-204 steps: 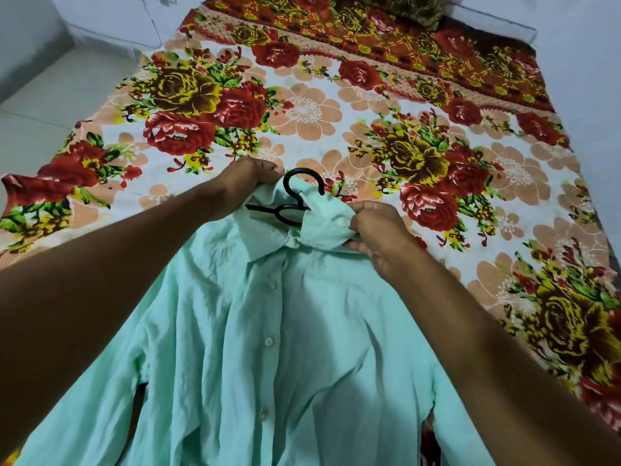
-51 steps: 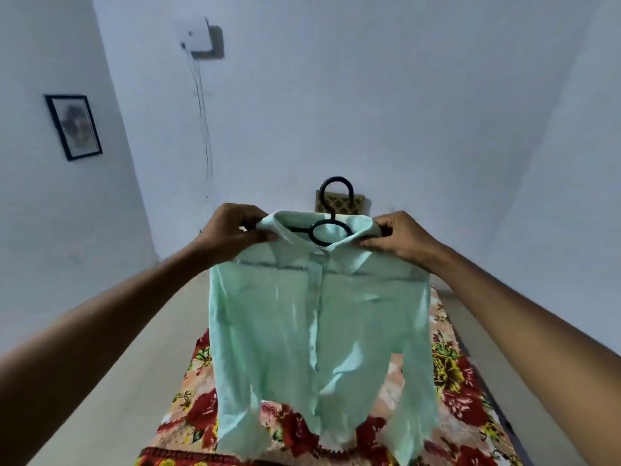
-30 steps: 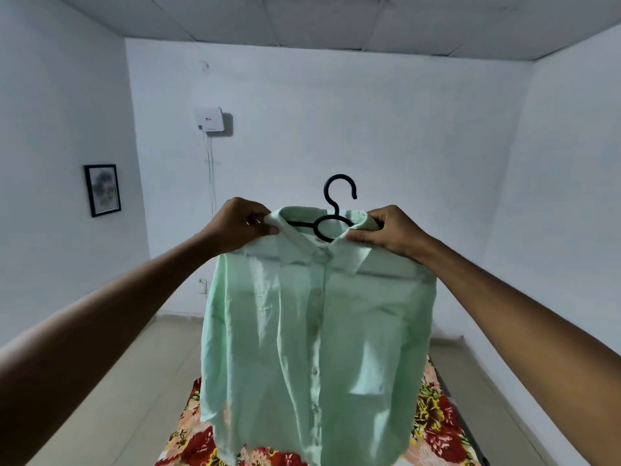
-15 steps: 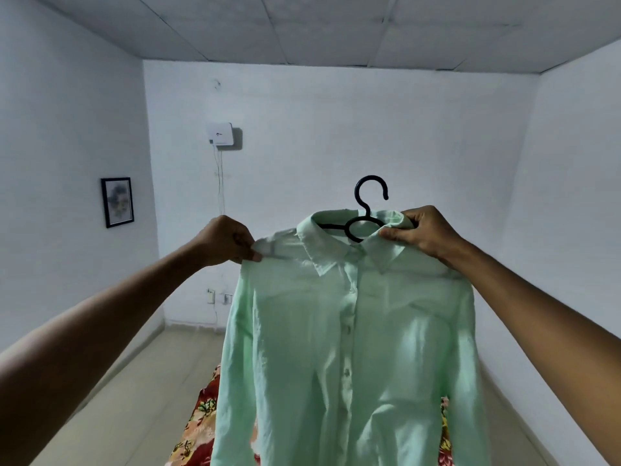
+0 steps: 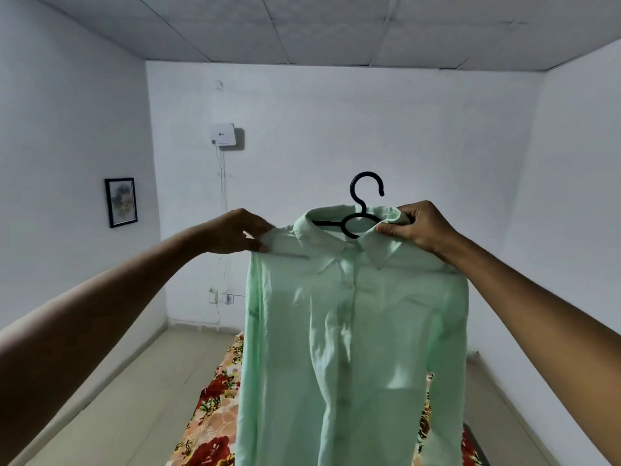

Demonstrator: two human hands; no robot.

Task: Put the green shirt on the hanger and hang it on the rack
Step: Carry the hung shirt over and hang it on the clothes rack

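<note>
The pale green shirt (image 5: 353, 331) hangs in the air in front of me, buttoned front facing me, on a black hanger (image 5: 364, 200) whose hook sticks up above the collar. My left hand (image 5: 235, 235) pinches the shirt's left shoulder seam. My right hand (image 5: 418, 225) grips the right side of the collar, with the hanger under the cloth. No rack is in view.
A bed with a red and yellow floral sheet (image 5: 211, 405) lies below the shirt. White walls enclose the room. A framed picture (image 5: 121, 202) hangs on the left wall, a white box (image 5: 222, 134) with cables on the far wall. Beige floor runs left of the bed.
The shirt on its hanger went from lying on the bed to being held up. In the last second it shifted right, and my left hand slid from the collar out to the shoulder.
</note>
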